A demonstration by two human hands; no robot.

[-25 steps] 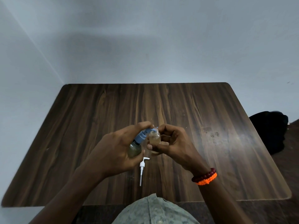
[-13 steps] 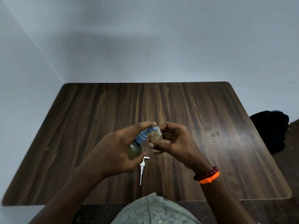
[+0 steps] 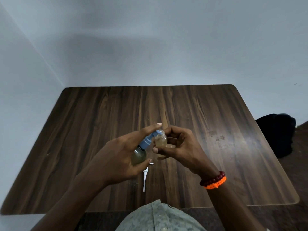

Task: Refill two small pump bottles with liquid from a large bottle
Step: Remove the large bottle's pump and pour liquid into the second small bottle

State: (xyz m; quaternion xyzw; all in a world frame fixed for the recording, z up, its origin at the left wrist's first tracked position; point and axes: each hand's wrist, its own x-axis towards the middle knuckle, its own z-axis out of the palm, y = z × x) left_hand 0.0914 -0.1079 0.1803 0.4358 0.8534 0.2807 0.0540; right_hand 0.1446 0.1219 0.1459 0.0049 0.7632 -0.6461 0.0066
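Note:
My left hand (image 3: 120, 157) grips the large bottle (image 3: 139, 155), a clear one with yellowish liquid and a blue pump head (image 3: 148, 140). It is tilted to the right, and my index finger lies on the pump top. The blue nozzle reaches the open mouth of a small clear bottle (image 3: 160, 140), which my right hand (image 3: 180, 147) holds upright. The small bottle holds some yellowish liquid. A white pump head with its tube (image 3: 145, 178) lies on the table below my hands. Only one small bottle is visible.
The dark wooden table (image 3: 216, 130) stands against a grey wall. A black bag (image 3: 276, 132) sits on the floor at the table's right. My right wrist wears red and orange bracelets (image 3: 213, 180).
Both hands and the two bottles have risen slightly and shifted a little away from me. The nozzle has stayed at the small bottle's mouth.

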